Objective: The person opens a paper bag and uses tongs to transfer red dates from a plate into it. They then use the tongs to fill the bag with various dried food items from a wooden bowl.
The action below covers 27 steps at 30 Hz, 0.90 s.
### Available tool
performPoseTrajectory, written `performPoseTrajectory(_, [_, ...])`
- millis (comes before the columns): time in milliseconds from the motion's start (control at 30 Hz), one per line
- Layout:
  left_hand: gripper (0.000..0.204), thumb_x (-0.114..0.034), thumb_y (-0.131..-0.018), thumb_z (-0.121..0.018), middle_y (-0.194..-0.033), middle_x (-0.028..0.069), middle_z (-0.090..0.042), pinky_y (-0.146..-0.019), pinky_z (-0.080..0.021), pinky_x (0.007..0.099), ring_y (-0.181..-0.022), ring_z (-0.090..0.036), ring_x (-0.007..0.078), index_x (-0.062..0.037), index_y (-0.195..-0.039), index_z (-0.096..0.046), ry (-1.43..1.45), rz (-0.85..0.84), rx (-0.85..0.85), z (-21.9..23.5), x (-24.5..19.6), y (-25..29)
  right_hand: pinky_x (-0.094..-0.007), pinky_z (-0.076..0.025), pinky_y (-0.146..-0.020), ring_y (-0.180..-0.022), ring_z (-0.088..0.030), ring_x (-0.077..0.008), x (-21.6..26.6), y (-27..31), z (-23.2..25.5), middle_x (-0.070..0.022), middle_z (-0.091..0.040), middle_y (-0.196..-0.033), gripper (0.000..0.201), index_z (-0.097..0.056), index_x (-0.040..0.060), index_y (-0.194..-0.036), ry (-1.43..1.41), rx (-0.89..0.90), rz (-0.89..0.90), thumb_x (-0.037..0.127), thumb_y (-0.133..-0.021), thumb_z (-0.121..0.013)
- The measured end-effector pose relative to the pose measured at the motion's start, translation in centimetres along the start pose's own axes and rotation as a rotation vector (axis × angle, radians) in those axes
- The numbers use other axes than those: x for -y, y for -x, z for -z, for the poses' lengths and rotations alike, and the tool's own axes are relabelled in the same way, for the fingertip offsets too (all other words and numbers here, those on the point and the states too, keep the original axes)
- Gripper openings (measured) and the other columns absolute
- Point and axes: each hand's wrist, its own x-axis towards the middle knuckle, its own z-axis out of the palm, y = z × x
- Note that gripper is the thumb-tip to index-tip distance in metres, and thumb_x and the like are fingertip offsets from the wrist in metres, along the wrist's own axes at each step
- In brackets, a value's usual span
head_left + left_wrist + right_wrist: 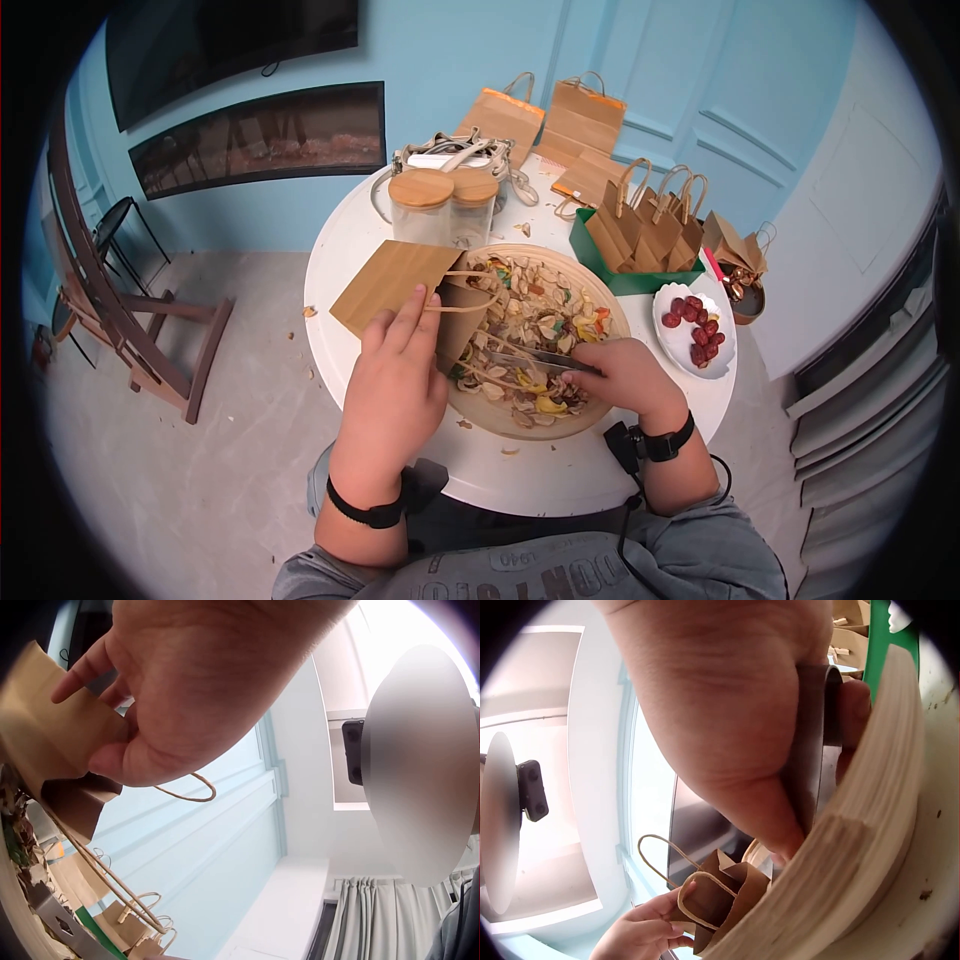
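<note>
My left hand (395, 375) holds a brown kraft paper bag (395, 285) by its side near the twisted handles, thumb and fingers on either side of it. The bag lies tipped over, its mouth facing right over a round wooden tray (470, 408). Dried petals and flower pieces (535, 300) fill the tray. My right hand (635, 375) grips metal tongs (545, 357); their bent end shows in the right wrist view. The tongs' tips reach low over the petals by the bag's mouth, partly behind a handle.
Two glass jars (420, 205) with wooden lids stand behind the tray, beside a beige strapped bag (465, 150). A green box (640, 283) holds several small paper bags. A white dish (675, 345) of red dates sits at right. More paper bags (582, 120) stand at the back.
</note>
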Motion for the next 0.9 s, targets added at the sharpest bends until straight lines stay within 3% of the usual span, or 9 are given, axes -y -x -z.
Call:
performPoseTrajectory(333, [0.067,0.004,-0.074,-0.059,-0.148,0.0113,-0.048,-0.105,-0.044,0.0427,-0.124,-0.048,0.0381,-0.0042,-0.14,-0.05,-0.011,0.013,0.018,-0.1,0.0,-0.09,-0.0438,-0.048,-0.063,-0.07,-0.062,-0.0362,-0.5,-0.23,-0.09,-0.0146,-0.062,-0.07,0.039,-0.06,0.0064,-0.082,-0.052,0.003,-0.073,0.044,-0.083,-0.072])
performPoseTrajectory(433, [0.067,0.004,-0.075,-0.059,-0.147,0.0114,-0.049,-0.105,-0.044,0.0426,-0.124,-0.048,0.038,-0.0045,-0.14,-0.05,-0.025,0.006,0.012,-0.16,-0.01,-0.12,-0.0418,-0.047,-0.063,-0.069,-0.062,-0.035,0.18,-0.14,0.43,-0.0147,-0.061,-0.071,0.035,-0.06,0.0056,-0.084,-0.114,0.095,-0.085,0.038,-0.084,-0.073])
performPoseTrajectory(900, [0.066,0.003,-0.076,-0.06,-0.147,0.0121,-0.049,-0.105,-0.044,0.0427,-0.124,-0.048,0.0381,-0.0044,-0.14,-0.05,-0.022,0.007,0.01,-0.2,-0.05,-0.1,-0.0441,-0.049,-0.065,-0.073,-0.063,-0.0366,-0.01,-0.06,0.19,-0.0152,-0.063,-0.074,0.036,-0.06,0.0074,-0.084,-0.017,0.089,-0.06,0.043,-0.087,-0.068])
